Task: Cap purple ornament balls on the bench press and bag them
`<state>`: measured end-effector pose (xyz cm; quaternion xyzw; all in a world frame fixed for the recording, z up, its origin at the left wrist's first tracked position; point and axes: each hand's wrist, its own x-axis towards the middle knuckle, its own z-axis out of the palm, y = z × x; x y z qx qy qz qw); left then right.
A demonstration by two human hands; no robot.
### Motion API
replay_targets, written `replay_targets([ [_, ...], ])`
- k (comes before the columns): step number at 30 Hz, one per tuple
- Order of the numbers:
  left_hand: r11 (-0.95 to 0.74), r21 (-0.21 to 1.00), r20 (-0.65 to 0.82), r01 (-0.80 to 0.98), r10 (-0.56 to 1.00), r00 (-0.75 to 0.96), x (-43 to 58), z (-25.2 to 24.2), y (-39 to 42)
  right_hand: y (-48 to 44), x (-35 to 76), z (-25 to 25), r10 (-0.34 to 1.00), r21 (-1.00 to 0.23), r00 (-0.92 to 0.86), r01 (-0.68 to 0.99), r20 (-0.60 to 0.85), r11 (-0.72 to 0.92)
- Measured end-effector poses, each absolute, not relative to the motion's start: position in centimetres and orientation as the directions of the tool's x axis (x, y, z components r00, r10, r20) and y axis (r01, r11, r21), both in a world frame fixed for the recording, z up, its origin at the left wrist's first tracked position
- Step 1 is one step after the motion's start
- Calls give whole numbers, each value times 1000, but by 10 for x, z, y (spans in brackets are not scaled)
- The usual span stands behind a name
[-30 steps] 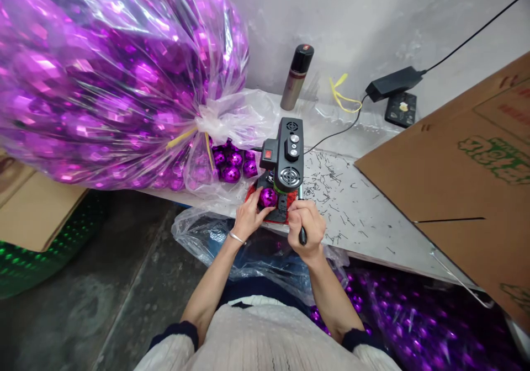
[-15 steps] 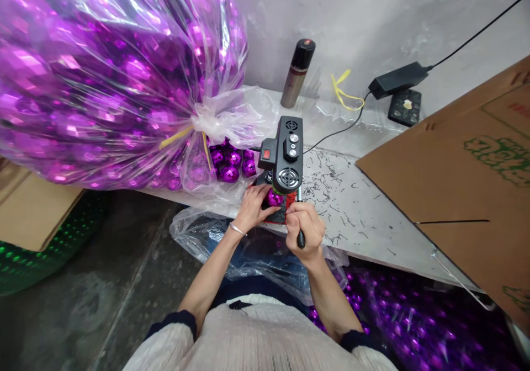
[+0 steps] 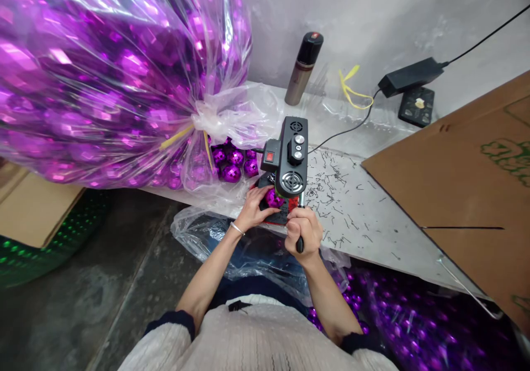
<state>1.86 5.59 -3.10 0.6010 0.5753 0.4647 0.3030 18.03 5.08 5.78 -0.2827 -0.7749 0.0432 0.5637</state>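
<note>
A shiny purple faceted ball (image 3: pixel 274 198) sits on the dark base under the head of a small black press-like machine (image 3: pixel 293 158). My left hand (image 3: pixel 253 208) grips the ball from its left side, thumb in front and fingers behind. My right hand (image 3: pixel 305 230) is wrapped round the machine's lever handle (image 3: pixel 300 244), whose black end pokes out below the fist. On the machine are a red switch, silver buttons and two round grilles. The underside of its head, where it meets the ball, is hidden.
Purple balls (image 3: pixel 232 173) lie left of the machine, beside a big tied clear bag (image 3: pixel 124 84) of more. Thin dark bits (image 3: pixel 331 194) litter the table. Behind stand a spray can (image 3: pixel 304 67) and a power adapter (image 3: pixel 412 77). A cardboard box (image 3: pixel 464 183) is at right.
The view has shifted slightly. My left hand still holds the ball beneath the machine's head, and my right hand stays on the lever with little visible movement.
</note>
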Motion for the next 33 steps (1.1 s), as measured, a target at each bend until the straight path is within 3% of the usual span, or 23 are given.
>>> replay_targets([
  [17, -141, 897, 194, 419, 977, -87, 18, -30, 56, 60, 171, 23, 415, -367, -76, 343, 907, 865],
  [23, -164, 888, 226, 429, 969, -99, 17, -35, 60, 66, 168, 30, 321, -265, -119, 339, 940, 903],
  [28, -185, 859, 254, 478, 964, -82, 19, -35, 54, 56, 173, 67, 506, -444, -102, 354, 856, 823],
  [33, -250, 753, 307, 608, 952, 12, 23, -40, 6, 52, 178, 87, 547, -463, -154, 376, 822, 802],
])
